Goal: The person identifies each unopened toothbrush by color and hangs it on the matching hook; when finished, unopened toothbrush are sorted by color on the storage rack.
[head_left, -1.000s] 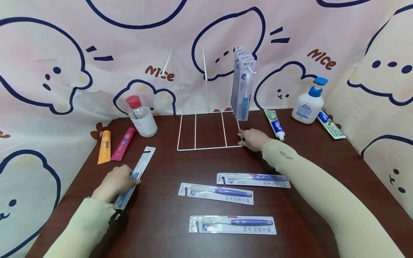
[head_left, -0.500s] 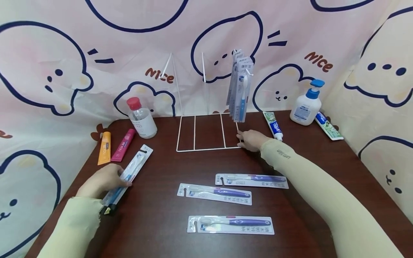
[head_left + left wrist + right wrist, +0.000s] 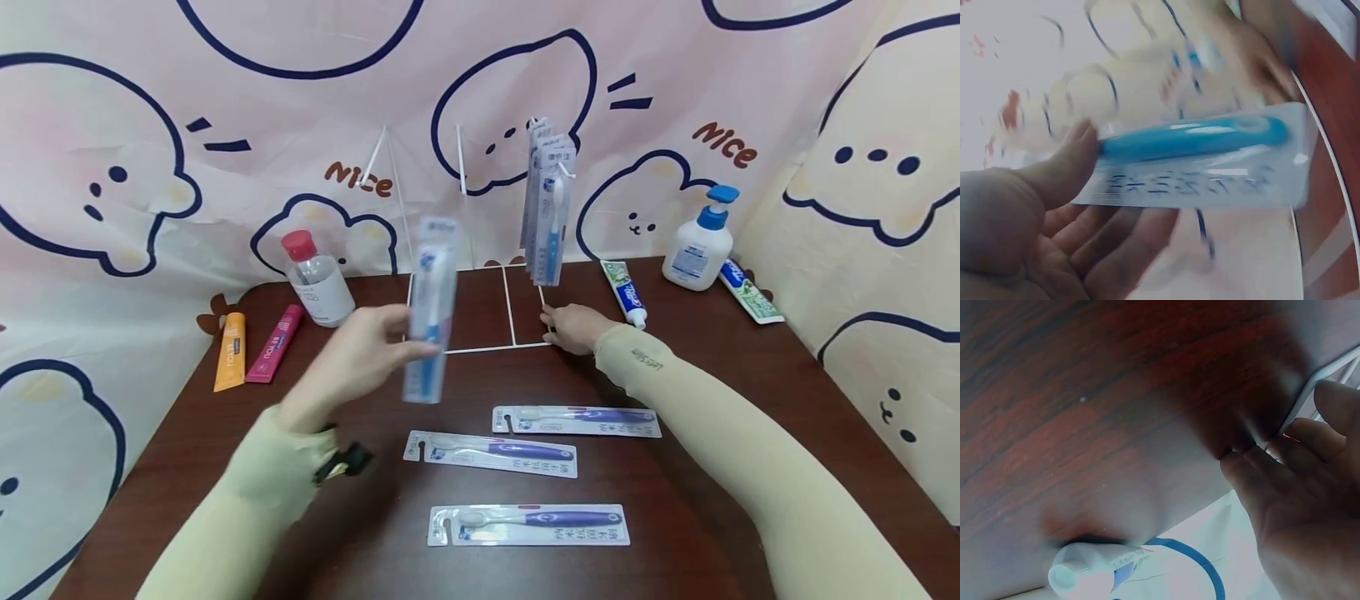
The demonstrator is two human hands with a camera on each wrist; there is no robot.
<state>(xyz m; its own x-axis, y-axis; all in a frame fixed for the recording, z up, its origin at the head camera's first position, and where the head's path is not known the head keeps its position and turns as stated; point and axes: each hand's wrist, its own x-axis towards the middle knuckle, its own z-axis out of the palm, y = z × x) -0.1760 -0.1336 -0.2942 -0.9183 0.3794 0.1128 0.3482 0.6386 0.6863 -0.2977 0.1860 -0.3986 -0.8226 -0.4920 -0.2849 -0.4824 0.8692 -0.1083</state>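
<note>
My left hand point(image 3: 352, 358) holds a blue toothbrush in a clear-and-white blister pack point(image 3: 433, 308), raised upright in front of the white wire rack point(image 3: 487, 348). The left wrist view shows the thumb on the pack's face near the blue handle point(image 3: 1197, 140), fingers behind. My right hand point(image 3: 576, 327) pinches the right side wire of the rack's base; up close, thumb and fingers meet around that wire point(image 3: 1302, 400). Several packed toothbrushes point(image 3: 552, 212) hang from the rack's right hook. Both left-hand hooks point(image 3: 461, 162) carry nothing.
Three purple toothbrush packs point(image 3: 528, 525) lie on the dark table. Orange point(image 3: 231, 350) and pink point(image 3: 275, 343) tubes and a red-capped bottle point(image 3: 322, 287) stand or lie left. To the right are two toothpaste tubes point(image 3: 624, 293) and a pump bottle point(image 3: 696, 250).
The left hand has lifted the blue toothbrush pack off the table and carried it right and toward the rack, turning it upright. The right hand keeps its place on the rack.
</note>
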